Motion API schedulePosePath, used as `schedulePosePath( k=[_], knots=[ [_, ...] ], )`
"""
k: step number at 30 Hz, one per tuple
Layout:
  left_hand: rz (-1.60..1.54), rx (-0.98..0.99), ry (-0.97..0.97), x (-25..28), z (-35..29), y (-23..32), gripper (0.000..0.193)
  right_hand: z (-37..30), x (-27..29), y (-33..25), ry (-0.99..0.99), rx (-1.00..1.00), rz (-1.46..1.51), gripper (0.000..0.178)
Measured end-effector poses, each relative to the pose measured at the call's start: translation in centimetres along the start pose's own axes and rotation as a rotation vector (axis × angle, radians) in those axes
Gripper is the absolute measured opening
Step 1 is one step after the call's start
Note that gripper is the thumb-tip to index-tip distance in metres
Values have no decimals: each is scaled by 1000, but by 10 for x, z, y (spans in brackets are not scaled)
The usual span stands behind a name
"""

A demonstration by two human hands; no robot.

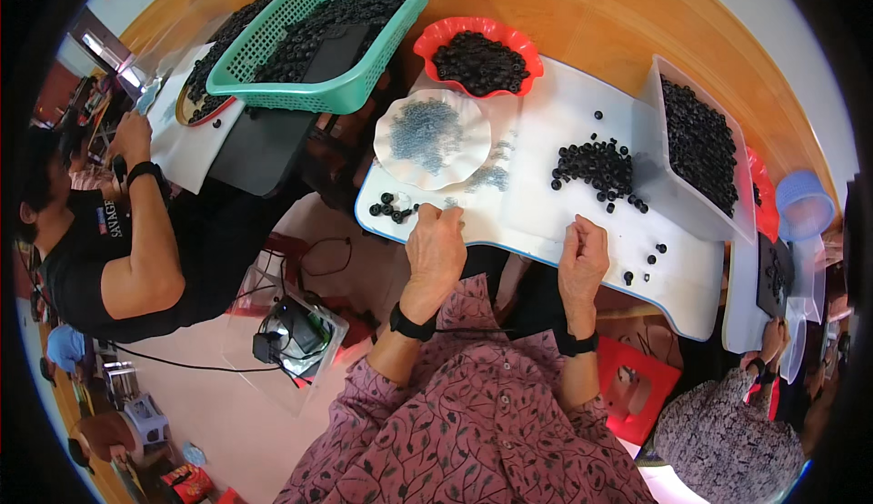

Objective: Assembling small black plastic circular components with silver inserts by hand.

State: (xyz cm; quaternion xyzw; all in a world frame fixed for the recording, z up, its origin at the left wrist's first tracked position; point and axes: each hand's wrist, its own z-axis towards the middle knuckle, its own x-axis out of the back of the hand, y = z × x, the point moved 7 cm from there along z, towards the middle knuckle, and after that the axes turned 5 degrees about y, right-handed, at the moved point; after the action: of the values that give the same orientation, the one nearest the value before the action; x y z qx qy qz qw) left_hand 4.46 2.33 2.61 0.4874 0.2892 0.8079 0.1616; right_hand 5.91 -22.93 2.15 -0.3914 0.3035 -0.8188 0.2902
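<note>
My left hand point(436, 247) is closed in a pinch at the white table's front edge, beside a small group of black round parts point(393, 206). Whatever its fingertips hold is too small to make out. Farther right, my right hand point(583, 258) has its thumb and fingers pressed together over the edge; what is between them is hidden. Beyond the left hand stands a white wavy-rimmed plate point(391, 145) of tiny grey metal pieces point(425, 136), with more of them scattered on the table beside it. A loose pile of black ring-shaped parts point(596, 169) lies beyond the right hand.
A red scalloped bowl point(425, 42) and a clear bin point(691, 202), both with black parts, stand at the back and right. A green basket point(355, 93) is back left. Co-workers sit left point(136, 249) and right point(727, 440). A red stool point(668, 378) stands below the table.
</note>
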Motion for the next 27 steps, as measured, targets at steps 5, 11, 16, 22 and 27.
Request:
schedulePosePath(
  k=[5,11,16,22,27],
  knots=[
    [72,-16,6,-2,-1,-3,7,1,0,-10,14,65,8,16],
    [57,-65,29,-7,-3,4,6,0,3,-8,30,65,7,16],
    [30,-110,42,-10,-6,8,9,-2,3,-14,54,65,5,18],
    [-397,26,-49,-8,-8,17,8,-17,8,-39,0,27,169,15],
    [-907,241,-311,-27,-24,43,13,-33,-10,-39,-238,-268,465,13]
  ],
)
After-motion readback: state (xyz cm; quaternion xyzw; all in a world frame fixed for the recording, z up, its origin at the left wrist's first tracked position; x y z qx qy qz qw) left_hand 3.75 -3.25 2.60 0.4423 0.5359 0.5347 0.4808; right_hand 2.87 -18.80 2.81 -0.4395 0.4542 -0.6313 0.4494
